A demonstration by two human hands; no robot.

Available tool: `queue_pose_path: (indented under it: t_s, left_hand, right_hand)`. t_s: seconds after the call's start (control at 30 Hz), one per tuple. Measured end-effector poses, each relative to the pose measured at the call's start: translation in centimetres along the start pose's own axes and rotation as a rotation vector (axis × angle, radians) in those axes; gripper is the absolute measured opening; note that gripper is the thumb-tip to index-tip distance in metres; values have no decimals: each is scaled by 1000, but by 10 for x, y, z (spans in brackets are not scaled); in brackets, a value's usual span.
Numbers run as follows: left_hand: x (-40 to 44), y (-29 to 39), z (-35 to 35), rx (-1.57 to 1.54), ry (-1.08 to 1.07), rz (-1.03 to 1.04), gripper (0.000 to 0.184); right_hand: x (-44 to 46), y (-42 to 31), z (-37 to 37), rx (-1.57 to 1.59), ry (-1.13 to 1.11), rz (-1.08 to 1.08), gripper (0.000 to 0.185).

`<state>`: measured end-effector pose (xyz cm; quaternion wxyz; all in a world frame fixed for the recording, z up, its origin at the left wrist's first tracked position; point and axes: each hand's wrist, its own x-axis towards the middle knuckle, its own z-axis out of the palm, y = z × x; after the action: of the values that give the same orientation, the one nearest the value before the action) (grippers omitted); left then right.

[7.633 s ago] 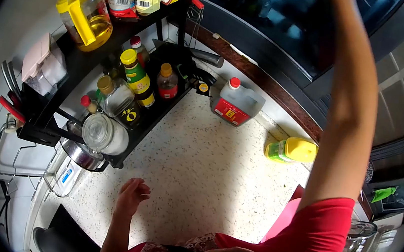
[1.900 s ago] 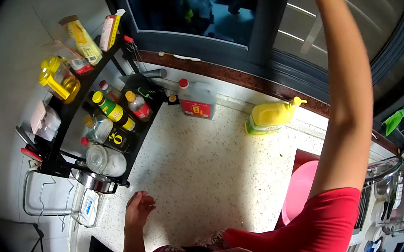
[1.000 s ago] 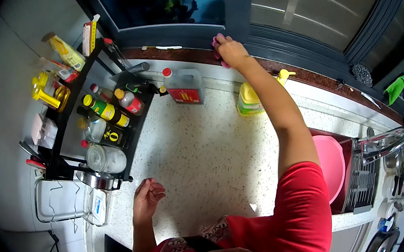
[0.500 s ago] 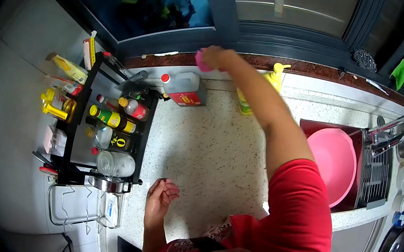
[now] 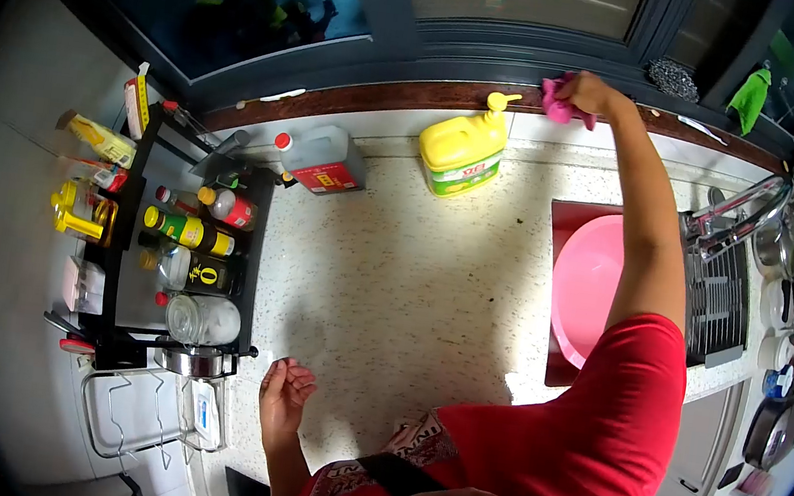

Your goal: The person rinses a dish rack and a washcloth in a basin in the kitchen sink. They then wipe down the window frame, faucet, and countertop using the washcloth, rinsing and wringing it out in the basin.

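My right hand [image 5: 594,94] grips a pink cloth [image 5: 563,108] against the brown window ledge [image 5: 376,98], right of the yellow pump jug. That yellow jug [image 5: 463,152] stands upright on the speckled counter [image 5: 392,287], below the ledge. Over the counter's near left part is my left hand [image 5: 286,388], its fingers loosely bent and apart, with nothing in it. A grey jug with a red cap [image 5: 324,160] stands farther back on the left.
On the left, a black rack [image 5: 133,235] holds several bottles and a glass jar [image 5: 203,320]. To the right, a pink basin [image 5: 586,286] sits in the sink under a curved faucet [image 5: 753,217]. Steel wool [image 5: 673,79] lies at the window.
My right hand has carried the pink cloth rightward along the ledge, from above the grey jug to past the yellow jug. The view has shifted slightly. My left hand keeps its loose pose.
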<state>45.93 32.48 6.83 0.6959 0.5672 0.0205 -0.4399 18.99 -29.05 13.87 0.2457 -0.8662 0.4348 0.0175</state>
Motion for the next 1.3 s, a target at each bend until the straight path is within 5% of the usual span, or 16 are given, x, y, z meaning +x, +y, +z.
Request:
queue_pose_path:
  t_s: [0.03,0.1,0.17,0.2,0.3,0.57,0.7,0.77,0.83,0.9,1.0,1.07,1.13,1.17,1.3]
  left_hand:
    - [0,0,3,3,-6,-3,20]
    - [2,-2,11,8,-46,-11,19]
    - [6,-4,12,47,-63,-13,21]
    - [6,-5,13,88,-70,-12,23]
    - [0,-3,22,88,-90,7,24]
    - [-38,-6,4,52,-20,55,19]
    - [-44,-7,10,107,85,54,20]
    - [-41,-8,25,122,69,46,19]
    - [-34,-9,36,141,10,34,22]
    - [-26,-11,51,148,-4,34,22]
    - [-14,-19,76,140,-14,1,20]
    - [-11,-16,89,146,-4,-16,19]
    - [-11,-16,98,199,-40,-12,18]
    - [-11,-16,96,203,-38,-21,18]
    - [-10,-12,88,286,-69,-5,18]
  right_hand:
    - [-6,25,0,-176,96,-208,23]
    - [-20,41,3,-246,147,-148,22]
    - [-38,49,10,85,156,142,22]
    - [-32,62,20,-67,272,-10,23]
    - [-20,75,45,-149,536,47,25]
    - [-4,36,28,-58,741,180,22]
    - [32,-47,11,60,1098,-329,20]
    - [62,-95,9,152,920,-457,28]
    - [92,-132,17,-12,505,-356,22]
    - [119,-149,39,-194,177,-442,37]
    - [153,-143,49,-88,156,-229,42]
    - [157,-112,49,-80,225,-496,38]
    - [75,-78,19,47,300,-445,32]
    - [129,-19,38,-40,373,-545,27]
    - [43,108,-15,-40,549,-91,22]
